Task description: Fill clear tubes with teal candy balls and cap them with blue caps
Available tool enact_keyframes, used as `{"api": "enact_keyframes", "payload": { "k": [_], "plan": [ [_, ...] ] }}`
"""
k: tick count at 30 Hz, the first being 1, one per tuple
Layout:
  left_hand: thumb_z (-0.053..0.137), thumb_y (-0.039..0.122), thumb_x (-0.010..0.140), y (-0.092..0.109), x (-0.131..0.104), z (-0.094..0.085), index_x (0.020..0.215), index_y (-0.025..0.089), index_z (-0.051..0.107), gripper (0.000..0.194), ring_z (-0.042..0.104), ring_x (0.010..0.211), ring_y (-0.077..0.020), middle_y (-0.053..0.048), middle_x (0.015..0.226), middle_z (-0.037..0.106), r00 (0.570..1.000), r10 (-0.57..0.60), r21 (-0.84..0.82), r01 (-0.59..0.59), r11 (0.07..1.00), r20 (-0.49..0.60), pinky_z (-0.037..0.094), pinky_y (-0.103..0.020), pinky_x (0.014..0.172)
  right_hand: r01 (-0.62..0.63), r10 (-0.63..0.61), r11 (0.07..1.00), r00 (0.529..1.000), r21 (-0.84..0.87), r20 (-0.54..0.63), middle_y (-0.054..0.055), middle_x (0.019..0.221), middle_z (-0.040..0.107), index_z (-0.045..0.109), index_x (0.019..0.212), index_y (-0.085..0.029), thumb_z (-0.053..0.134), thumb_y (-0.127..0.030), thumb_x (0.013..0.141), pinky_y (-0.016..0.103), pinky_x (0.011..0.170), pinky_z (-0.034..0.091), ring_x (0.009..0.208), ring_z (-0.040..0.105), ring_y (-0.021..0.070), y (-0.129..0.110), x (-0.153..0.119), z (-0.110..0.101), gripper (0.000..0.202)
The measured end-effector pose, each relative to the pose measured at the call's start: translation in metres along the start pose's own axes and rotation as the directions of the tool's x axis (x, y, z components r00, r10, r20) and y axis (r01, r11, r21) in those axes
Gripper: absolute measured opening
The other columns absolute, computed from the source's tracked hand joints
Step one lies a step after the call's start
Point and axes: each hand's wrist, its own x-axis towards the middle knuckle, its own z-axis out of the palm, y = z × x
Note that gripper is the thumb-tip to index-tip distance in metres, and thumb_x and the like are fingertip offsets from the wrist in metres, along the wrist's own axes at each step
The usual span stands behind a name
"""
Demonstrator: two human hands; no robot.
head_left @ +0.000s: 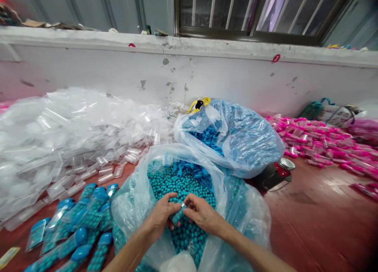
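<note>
My left hand (163,213) is closed round a small clear plastic tube (177,216) with teal beads inside. Fingers of my right hand (202,216) are pinched at the tube's upper end, where a pale glint shows. Both hands are above the mouth of a translucent plastic bag (124,203) full of loose round teal beads (165,181). Blue caps (195,170) lie on the beads at the far side. To the left, filled tubes with blue caps (78,217) are piled on the red surface.
A large heap of clear empty tubes (67,134) spreads at the left. Behind the bead bag sits another bag of blue caps (251,134). A dark flask with a silver lid (274,175) stands beside it. Pink capped tubes (321,140) lie right, near a wall (177,75).
</note>
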Motion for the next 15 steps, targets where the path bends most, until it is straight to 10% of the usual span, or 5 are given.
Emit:
{"api": "enact_keyframes", "payload": {
  "k": [5, 11, 15],
  "plan": [
    [0.068, 0.040, 0.059, -0.008, -0.009, 0.002, 0.105, 0.015, 0.040, 0.059, 0.050, 0.037, -0.0091, 0.008, 0.058, 0.046, 0.993, -0.068, -0.079, 0.076, 0.994, 0.093, 0.028, -0.018, 0.030, -0.072, 0.159, 0.943, 0.955, -0.324, 0.251, -0.006, 0.052, 0.050, 0.055, 0.076, -0.018, 0.048, -0.028, 0.078, 0.017, 0.046, 0.033, 0.048, 0.049, 0.0089, -0.010, 0.001, -0.017, 0.012],
    [0.069, 0.023, 0.062, -0.007, -0.008, -0.001, 0.096, 0.016, 0.044, 0.043, 0.053, 0.047, -0.0088, 0.004, 0.066, 0.053, 0.988, -0.065, -0.247, 0.098, 0.964, 0.138, 0.039, -0.020, 0.041, -0.316, 0.104, 0.454, 0.948, -0.833, -0.302, 0.014, 0.089, 0.061, 0.057, 0.091, -0.014, 0.048, -0.018, 0.080, 0.028, 0.059, 0.040, 0.075, 0.060, 0.0223, -0.012, 0.014, -0.038, 0.015],
    [0.068, 0.019, 0.062, -0.007, -0.008, -0.002, 0.096, 0.017, 0.044, 0.042, 0.054, 0.053, -0.0109, 0.003, 0.067, 0.055, 0.991, -0.046, -0.337, 0.086, 0.937, 0.126, 0.041, -0.022, 0.044, -0.356, 0.137, 0.422, 0.934, -0.834, -0.329, 0.017, 0.088, 0.060, 0.057, 0.092, -0.010, 0.033, -0.003, 0.080, 0.029, 0.059, 0.041, 0.075, 0.061, 0.0234, 0.001, 0.021, -0.038, 0.027]
  ]
}}
